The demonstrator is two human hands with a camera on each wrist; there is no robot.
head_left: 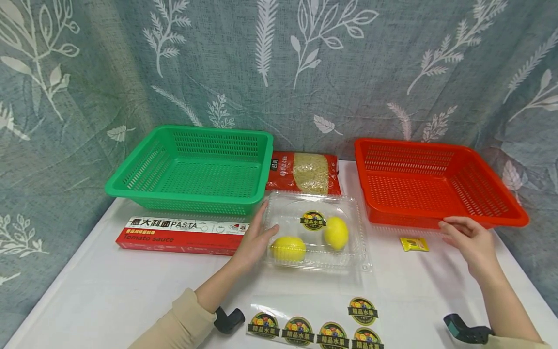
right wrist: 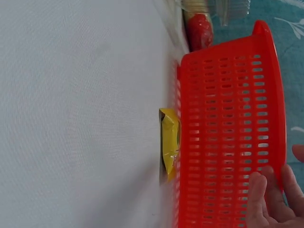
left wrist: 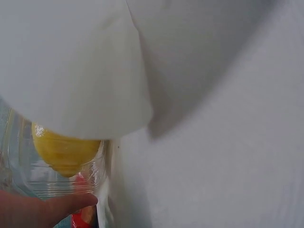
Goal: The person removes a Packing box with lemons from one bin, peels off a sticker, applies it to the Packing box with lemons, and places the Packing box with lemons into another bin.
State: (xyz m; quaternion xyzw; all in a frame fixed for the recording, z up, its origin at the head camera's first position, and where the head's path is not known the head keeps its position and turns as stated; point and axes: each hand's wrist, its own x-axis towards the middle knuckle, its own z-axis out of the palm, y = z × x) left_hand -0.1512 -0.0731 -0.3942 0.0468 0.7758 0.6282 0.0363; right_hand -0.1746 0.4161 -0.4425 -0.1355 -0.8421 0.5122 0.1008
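A clear plastic clamshell box (head_left: pixel 311 261) is closed over two yellow lemons (head_left: pixel 336 233), with a round black fruit sticker (head_left: pixel 313 220) on its lid. My left hand (head_left: pixel 255 239) rests against the box's left side, thumb stretched along its edge; part of its fingers is hidden behind the box. In the left wrist view the thumb (left wrist: pixel 71 207) lies straight below a lemon (left wrist: pixel 66 149). My right hand (head_left: pixel 472 245) hovers by the front rim of the red basket (head_left: pixel 410 220), fingers loosely bent and holding nothing. Beside it is a small yellow packet (head_left: pixel 414 244).
A green basket (head_left: pixel 187 199) stands at back left, with a red-and-white pasta box (head_left: pixel 183 236) before it. Behind the clear box lies a red bag of pasta (head_left: pixel 302 173). Near the front edge is a sheet of round stickers (head_left: pixel 305 310).
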